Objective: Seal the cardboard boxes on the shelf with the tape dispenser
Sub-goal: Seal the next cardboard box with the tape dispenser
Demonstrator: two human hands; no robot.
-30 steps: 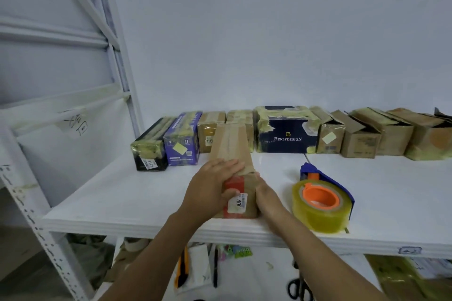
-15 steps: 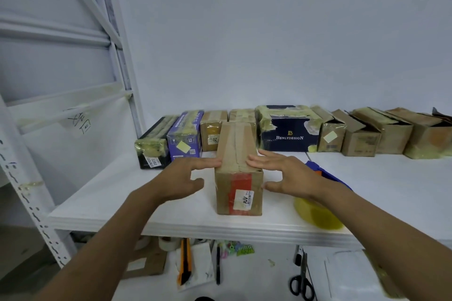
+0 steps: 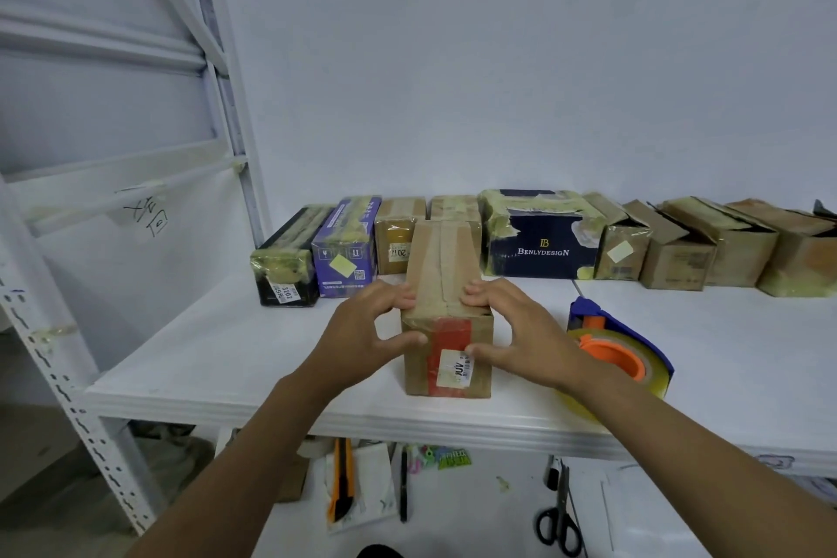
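Left hand grip: the left hand holds the near left corner of the box, fingers curled over the top edge, thumb pressed on the near face.
Right hand grip: the right hand holds the near right corner of the same box, fingers curled over the top edge, thumb tip on the near face at the white label.
Box: brown cardboard, long and narrow, standing on the shelf near its front edge, long side running from near to far. Top flaps are down and meet along a centre seam. Whether tape covers the seam cannot be told.
Box near face: a red patch above the white label.
Tape dispenser: the tape dispenser lies on the shelf just to the right of the box, blue frame, orange core, yellowish roll. Neither hand touches it; the right wrist hides part of the roll.
Row of boxes: the row of boxes stands along the far edge of the shelf against the wall. The left ones carry yellowish tape; several brown ones at the right have raised flaps.
Below the shelf: a utility knife, a pen and scissors lie on a lower white surface.
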